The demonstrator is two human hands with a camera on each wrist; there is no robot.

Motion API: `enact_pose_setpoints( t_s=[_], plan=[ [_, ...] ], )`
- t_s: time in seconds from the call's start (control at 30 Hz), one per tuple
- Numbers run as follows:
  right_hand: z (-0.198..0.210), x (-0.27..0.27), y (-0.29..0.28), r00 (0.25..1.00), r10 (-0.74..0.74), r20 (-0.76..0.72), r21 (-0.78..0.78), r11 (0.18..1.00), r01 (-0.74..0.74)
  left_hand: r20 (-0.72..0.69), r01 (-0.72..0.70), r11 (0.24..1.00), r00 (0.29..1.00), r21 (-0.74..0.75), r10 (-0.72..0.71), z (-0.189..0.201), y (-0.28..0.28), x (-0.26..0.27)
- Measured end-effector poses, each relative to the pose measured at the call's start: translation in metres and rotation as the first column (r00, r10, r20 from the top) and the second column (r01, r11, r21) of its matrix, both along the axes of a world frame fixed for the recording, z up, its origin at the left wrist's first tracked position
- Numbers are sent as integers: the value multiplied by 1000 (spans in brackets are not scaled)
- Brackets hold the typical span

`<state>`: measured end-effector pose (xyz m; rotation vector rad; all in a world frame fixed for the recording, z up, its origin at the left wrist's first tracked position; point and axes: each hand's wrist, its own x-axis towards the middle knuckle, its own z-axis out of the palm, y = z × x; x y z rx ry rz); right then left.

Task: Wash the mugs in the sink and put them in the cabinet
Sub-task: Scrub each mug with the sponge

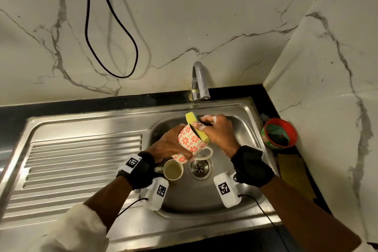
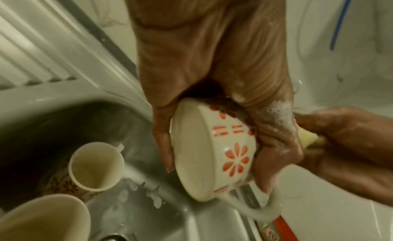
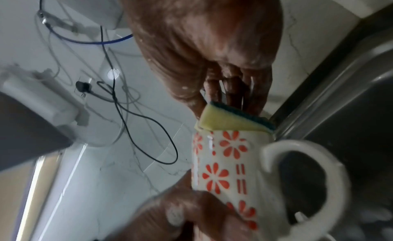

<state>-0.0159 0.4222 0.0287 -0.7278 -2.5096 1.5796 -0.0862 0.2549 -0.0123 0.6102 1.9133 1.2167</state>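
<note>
While the left hand (image 1: 169,145) grips the flowered mug (image 1: 191,142) by its base over the sink (image 1: 92,120), keep it tilted toward the sponge (image 1: 197,127). With the right hand (image 1: 216,131) pinching that sponge at the rim, twist deep inside, holding firm against soapy slip.

No text can be read; the red tub's (image 1: 279,134) label is blurred

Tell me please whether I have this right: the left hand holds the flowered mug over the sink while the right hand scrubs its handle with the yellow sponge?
Not quite: the right hand pushes the yellow sponge into the flowered mug at its mouth, not its handle, as the right wrist view shows. The left hand does hold it over the sink.
</note>
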Motion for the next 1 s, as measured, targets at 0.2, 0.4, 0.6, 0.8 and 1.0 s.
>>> enact_pose_setpoints(
  t_s=[0.2, 0.4, 0.6, 0.8, 1.0],
  plan=[
    [5, -8, 4, 996, -29, 90, -379, 923, 61, -254, -50, 999, 966, 20, 53, -5, 6, 4],
    [16, -5, 14, 993, 113, -32, 277, 956, -100, -373, -7, 1000, 928, 21, 15, 1, 6, -3],
    [1, -2, 9, 945, 327, 28, 133, 935, -327, -415, 31, 1000, 909, 5, -26, 9, 9, 0],
    [16, 2, 11, 744, 637, 203, -461, 732, -501, -575, 86, 984, 802, -153, -159, 1, 1, -2],
    [20, -4, 14, 893, 438, -100, -933, 271, -238, -752, -76, 956, 636, -285, -173, 5, 8, -11]
  ],
)
